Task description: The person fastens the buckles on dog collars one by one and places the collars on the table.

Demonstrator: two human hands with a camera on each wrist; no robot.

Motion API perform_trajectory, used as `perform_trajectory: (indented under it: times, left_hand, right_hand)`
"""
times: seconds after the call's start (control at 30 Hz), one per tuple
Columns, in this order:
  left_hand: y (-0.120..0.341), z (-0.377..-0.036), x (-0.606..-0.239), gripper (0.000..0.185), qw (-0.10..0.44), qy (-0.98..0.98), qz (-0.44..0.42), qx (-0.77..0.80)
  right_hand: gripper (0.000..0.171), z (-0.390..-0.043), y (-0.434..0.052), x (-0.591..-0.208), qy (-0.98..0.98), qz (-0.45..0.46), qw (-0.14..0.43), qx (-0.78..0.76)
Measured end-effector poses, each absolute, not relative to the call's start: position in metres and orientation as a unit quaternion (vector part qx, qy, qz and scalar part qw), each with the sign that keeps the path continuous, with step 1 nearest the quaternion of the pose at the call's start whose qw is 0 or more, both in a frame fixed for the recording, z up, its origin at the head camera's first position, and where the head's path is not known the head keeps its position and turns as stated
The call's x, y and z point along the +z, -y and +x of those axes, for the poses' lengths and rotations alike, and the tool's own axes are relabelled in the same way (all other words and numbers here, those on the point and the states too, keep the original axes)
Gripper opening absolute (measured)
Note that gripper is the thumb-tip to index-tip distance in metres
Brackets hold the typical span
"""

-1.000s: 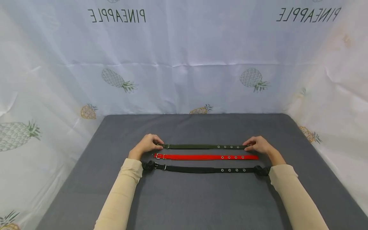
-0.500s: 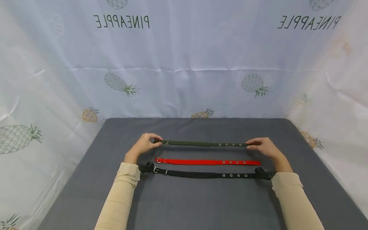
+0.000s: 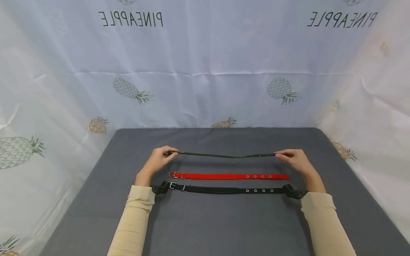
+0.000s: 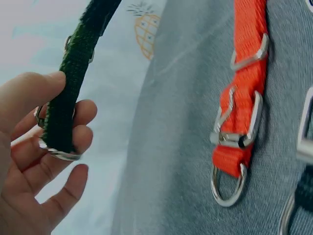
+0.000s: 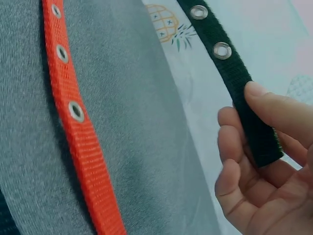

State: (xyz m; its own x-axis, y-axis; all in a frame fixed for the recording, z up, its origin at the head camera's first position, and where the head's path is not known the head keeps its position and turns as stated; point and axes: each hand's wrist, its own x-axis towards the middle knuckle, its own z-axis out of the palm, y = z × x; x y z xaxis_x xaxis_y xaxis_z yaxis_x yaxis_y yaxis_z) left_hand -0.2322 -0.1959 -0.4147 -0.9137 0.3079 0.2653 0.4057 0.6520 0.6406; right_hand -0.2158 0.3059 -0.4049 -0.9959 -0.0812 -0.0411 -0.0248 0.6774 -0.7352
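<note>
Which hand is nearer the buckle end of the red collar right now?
Left. The left hand pinches the dark green collar just behind the red collar and its buckle; the right hand holds the green collar's other end, by the red collar's eyelet end.

Dark green collar [image 3: 224, 155] — eyeleted webbing, stretched flat, lifted above table, ends pinched

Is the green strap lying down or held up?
Held up: both hands pinch the green strap's ends above the mat.

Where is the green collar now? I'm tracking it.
Head view: the green collar hangs above the mat, beyond the red collar, pinched between left hand and right hand.
</note>
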Motion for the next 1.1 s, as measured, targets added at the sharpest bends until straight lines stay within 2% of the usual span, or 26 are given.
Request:
perform_trajectory:
  times: [0.53,0.8,1.1]
  left_hand:
    - [0.191,-0.217,-0.407,0.018,0.168,0.893,-0.169,-0.381]
    - [0.186,-0.213,-0.403,0.022,0.190,0.885,-0.162,-0.393]
    - [0.181,-0.210,-0.399,0.021,0.232,0.856,-0.182,-0.425]
  right_hand:
    - [0.043,-0.206,-0.290,-0.399,-0.878,0.002,-0.073,-0.474]
    - [0.035,-0.204,-0.280,-0.400,-0.879,0.031,-0.100,-0.465]
    - [0.028,-0.201,-0.266,-0.392,-0.843,0.012,-0.121,-0.524]
